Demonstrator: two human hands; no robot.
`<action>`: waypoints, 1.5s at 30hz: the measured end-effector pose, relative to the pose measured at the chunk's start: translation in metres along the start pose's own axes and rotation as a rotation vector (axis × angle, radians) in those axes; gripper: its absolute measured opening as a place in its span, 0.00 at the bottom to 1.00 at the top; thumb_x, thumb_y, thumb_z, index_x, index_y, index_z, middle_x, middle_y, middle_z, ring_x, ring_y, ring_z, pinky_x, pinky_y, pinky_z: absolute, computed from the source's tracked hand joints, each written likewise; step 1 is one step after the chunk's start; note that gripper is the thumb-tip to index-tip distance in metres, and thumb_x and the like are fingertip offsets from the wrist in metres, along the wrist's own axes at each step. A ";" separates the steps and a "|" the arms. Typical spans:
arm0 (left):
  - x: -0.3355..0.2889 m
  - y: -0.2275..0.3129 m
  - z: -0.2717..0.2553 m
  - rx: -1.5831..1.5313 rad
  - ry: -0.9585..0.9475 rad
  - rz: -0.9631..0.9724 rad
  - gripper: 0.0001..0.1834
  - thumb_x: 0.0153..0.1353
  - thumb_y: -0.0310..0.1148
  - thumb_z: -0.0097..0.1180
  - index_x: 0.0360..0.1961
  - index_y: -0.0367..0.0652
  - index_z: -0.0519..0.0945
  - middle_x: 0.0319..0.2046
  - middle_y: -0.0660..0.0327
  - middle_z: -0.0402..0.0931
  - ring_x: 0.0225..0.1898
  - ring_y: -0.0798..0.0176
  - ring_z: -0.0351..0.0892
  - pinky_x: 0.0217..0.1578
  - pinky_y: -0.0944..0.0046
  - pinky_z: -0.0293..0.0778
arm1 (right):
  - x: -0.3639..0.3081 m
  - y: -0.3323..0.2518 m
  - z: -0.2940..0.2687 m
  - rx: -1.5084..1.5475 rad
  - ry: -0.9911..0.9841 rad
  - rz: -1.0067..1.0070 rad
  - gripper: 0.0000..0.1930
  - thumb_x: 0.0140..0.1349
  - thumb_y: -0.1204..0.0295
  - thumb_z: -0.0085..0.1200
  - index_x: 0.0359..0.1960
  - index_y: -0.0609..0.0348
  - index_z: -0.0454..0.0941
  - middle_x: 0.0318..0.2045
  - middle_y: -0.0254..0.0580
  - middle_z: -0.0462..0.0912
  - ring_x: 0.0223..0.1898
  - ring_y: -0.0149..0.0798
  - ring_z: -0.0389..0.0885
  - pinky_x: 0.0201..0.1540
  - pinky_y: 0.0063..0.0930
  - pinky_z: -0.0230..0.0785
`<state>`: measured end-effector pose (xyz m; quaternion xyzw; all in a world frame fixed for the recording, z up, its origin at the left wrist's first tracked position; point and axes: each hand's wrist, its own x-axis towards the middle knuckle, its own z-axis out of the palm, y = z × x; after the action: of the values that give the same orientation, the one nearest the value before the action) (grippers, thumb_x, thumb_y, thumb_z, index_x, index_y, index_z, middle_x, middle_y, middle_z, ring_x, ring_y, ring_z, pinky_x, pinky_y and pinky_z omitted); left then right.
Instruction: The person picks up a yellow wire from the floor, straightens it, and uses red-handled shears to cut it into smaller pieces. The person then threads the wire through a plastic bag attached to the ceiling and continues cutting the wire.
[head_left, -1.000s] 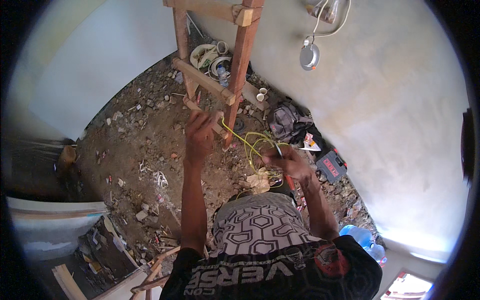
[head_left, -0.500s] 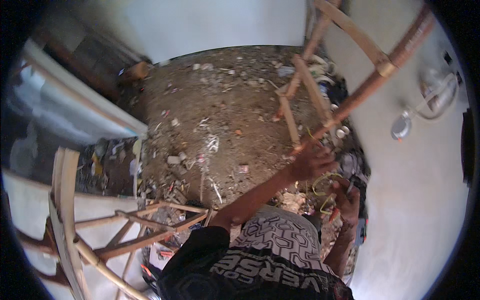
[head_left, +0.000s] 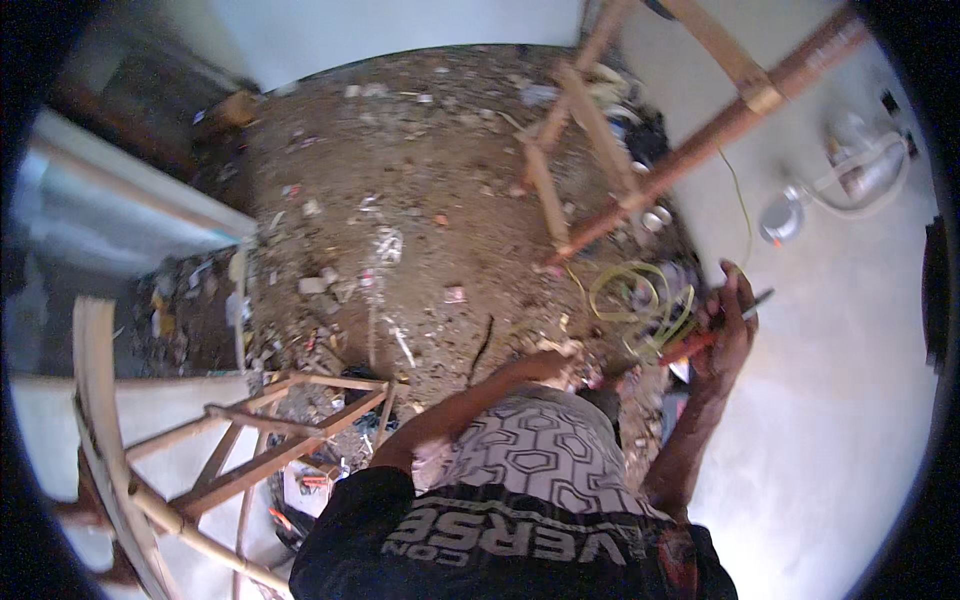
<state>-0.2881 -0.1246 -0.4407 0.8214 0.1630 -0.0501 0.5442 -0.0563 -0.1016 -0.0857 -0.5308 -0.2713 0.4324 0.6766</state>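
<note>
My right hand (head_left: 728, 325), raised beside the wall on the right, is closed around a red-handled tool (head_left: 690, 347). A dark, narrow end of the tool sticks out past the fingers; its exact kind is unclear. Loose loops of yellow-green wire (head_left: 655, 305) hang just left of that hand, and a thin strand runs up along the wall above it. My left hand (head_left: 548, 368) is low in front of my body, by the patterned part of my shirt (head_left: 530, 430). Its fingers are blurred, and whether it holds anything is not visible.
A wooden frame with a long reddish pole (head_left: 690, 180) leans at the upper right. Another wooden trestle (head_left: 270, 465) stands at the lower left. Debris and rubble litter the dirt floor (head_left: 400, 230). On the right wall hangs a round silver fixture (head_left: 781, 217) with a white cable.
My left hand has drawn back from beside the wire toward my body. My right hand with the red-handled tool has risen. More wire loops now show, and the view has shifted.
</note>
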 end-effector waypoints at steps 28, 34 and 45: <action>-0.060 0.172 -0.189 -0.642 1.067 0.243 0.24 0.56 0.30 0.71 0.53 0.41 0.78 0.34 0.66 0.81 0.34 0.72 0.80 0.35 0.66 0.78 | -0.048 0.033 -0.017 -0.246 -0.199 0.062 0.10 0.71 0.70 0.50 0.50 0.58 0.75 0.15 0.24 0.66 0.14 0.20 0.58 0.16 0.17 0.49; -0.060 0.189 -0.183 -1.242 0.911 0.456 0.21 0.63 0.42 0.65 0.52 0.44 0.78 0.31 0.70 0.75 0.35 0.76 0.70 0.31 0.72 0.69 | -0.067 0.028 0.032 -0.338 -0.284 0.014 0.13 0.73 0.63 0.49 0.51 0.57 0.76 0.13 0.24 0.65 0.12 0.20 0.58 0.15 0.19 0.49; -0.042 0.244 -0.185 -0.944 1.328 0.211 0.17 0.74 0.46 0.47 0.43 0.43 0.78 0.22 0.71 0.68 0.20 0.77 0.63 0.22 0.75 0.61 | -0.079 0.039 0.038 -0.383 -0.285 -0.035 0.10 0.71 0.65 0.50 0.44 0.58 0.72 0.15 0.31 0.70 0.13 0.25 0.66 0.16 0.22 0.56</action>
<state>-0.2660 -0.0519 -0.1409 0.3754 0.3768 0.5720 0.6244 -0.1367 -0.1498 -0.1045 -0.5783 -0.4501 0.4318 0.5258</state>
